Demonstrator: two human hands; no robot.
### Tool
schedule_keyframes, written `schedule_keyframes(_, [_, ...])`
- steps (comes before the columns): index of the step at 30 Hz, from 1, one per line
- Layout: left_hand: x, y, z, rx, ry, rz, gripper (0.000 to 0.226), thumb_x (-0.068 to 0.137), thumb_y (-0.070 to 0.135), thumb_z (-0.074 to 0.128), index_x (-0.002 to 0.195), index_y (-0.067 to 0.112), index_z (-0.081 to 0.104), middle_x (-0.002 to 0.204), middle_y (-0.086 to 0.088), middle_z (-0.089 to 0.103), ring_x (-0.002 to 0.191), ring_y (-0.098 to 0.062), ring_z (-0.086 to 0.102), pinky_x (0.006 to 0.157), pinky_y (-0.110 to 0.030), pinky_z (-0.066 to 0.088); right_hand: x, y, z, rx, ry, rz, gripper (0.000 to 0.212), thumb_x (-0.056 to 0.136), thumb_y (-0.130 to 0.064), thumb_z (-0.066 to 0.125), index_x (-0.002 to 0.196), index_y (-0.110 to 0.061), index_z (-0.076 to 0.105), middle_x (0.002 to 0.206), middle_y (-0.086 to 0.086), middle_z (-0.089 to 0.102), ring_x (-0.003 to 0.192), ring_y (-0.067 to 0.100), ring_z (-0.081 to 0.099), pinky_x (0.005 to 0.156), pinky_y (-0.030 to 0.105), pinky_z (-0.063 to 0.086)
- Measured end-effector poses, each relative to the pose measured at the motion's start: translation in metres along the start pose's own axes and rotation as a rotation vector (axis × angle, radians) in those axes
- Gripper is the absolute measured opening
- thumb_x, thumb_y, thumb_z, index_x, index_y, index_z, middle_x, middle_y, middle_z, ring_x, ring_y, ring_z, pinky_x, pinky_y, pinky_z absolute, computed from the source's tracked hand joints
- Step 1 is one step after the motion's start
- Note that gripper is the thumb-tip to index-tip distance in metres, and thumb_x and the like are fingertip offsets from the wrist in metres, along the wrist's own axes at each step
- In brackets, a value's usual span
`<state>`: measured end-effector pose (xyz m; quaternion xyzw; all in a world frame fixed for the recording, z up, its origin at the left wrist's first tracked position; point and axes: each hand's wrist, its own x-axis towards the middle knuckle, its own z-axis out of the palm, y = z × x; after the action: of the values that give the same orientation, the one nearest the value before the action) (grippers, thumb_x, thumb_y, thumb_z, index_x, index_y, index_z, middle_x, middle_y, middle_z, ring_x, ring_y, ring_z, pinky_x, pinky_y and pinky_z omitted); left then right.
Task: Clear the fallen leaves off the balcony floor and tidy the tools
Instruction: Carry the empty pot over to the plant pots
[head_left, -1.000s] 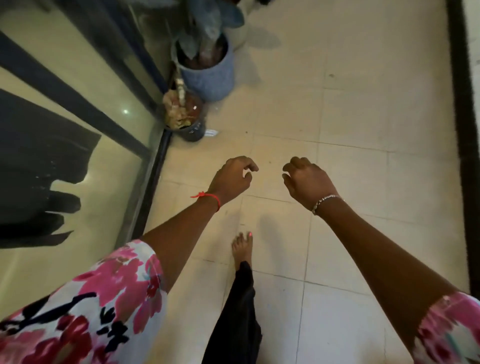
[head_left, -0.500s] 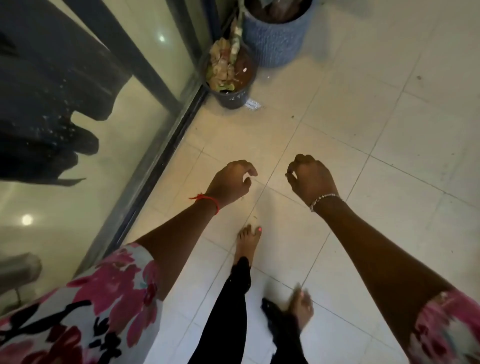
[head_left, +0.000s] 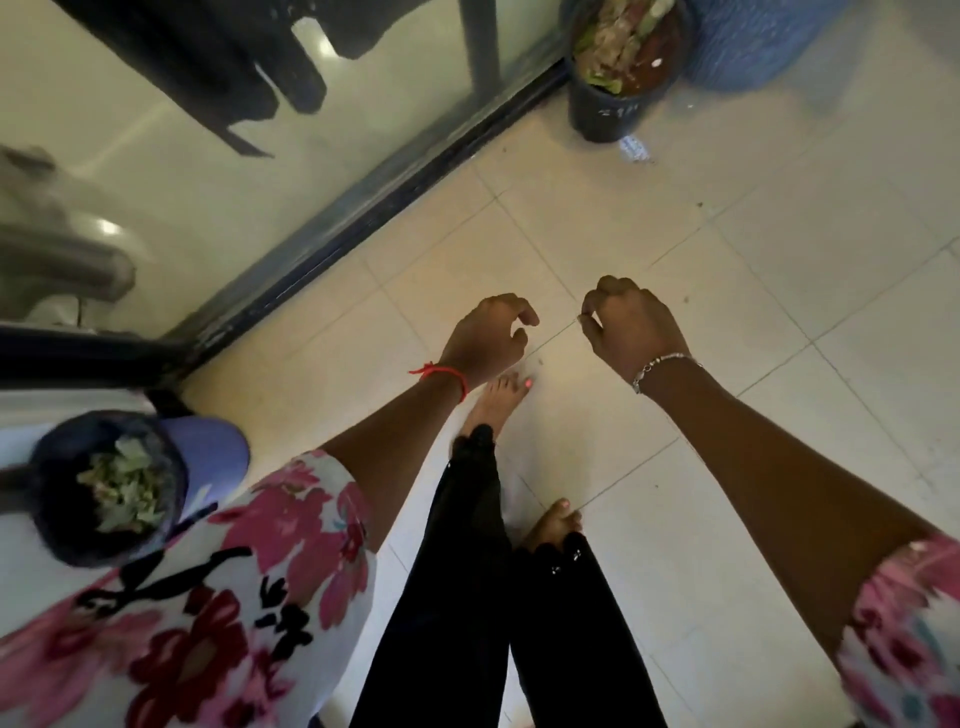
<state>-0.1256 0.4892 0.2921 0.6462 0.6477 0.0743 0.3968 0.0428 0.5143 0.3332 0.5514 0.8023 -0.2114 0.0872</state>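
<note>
left hand (head_left: 485, 338) and right hand (head_left: 631, 327) loosely curled, holding nothing, over the tiled floor (head_left: 779, 260), leaves (head_left: 122, 491) in a dark bucket (head_left: 54, 530) well apart, beside the left sleeve (head_left: 234, 571)

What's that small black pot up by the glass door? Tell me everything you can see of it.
The black pot is small and round, plastic by its look, with a faint white scribble on its side. It stands upright on the tiled floor, beside the dark door track and next to a blue ribbed planter. Inside are reddish-brown soil and a heap of pale dried and green leaves. The frame cuts off its far rim.
</note>
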Motion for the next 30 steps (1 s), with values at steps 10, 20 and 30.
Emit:
schedule_keyframes(10, [-0.116, -0.041, 0.003, -0.047, 0.049, -0.179, 0.026, 0.086, 0.003, 0.048, 0.103, 0.012, 0.065, 0.113, 0.000, 0.062, 0.108, -0.016, 0.052, 0.088, -0.029, 0.044, -0.058, -0.070, 0.041, 0.021, -0.028, -0.153, 0.026, 0.094, -0.012, 0.044, 0.108, 0.003, 0.060, 0.113, 0.019, 0.055, 0.106, 0.035, 0.051, 0.084, 0.040, 0.041])
schedule_keyframes(20, [-0.146, -0.004, -0.040, 0.183, -0.011, 0.120, 0.044, 0.086, 0.015, 0.060, 0.129, 0.015, 0.051, 0.135, -0.001, 0.050, 0.132, -0.020, 0.038, 0.112, -0.040, 0.026, -0.129, -0.105, 0.009, 0.022, 0.066, -0.005, 0.038, 0.095, -0.027, 0.046, 0.120, 0.000, 0.056, 0.129, 0.018, 0.051, 0.124, 0.030, 0.043, 0.097, 0.038, 0.035])
schedule_keyframes(30, [-0.180, 0.234, -0.148, 0.209, 0.019, 0.483, 0.053, 0.084, 0.024, 0.067, 0.132, 0.015, 0.046, 0.141, -0.005, 0.042, 0.136, -0.021, 0.031, 0.114, -0.045, 0.020, -0.282, -0.060, -0.205, 0.094, 0.417, 0.388, 0.042, 0.097, -0.032, 0.043, 0.125, -0.002, 0.051, 0.135, 0.016, 0.045, 0.125, 0.030, 0.042, 0.101, 0.034, 0.031])
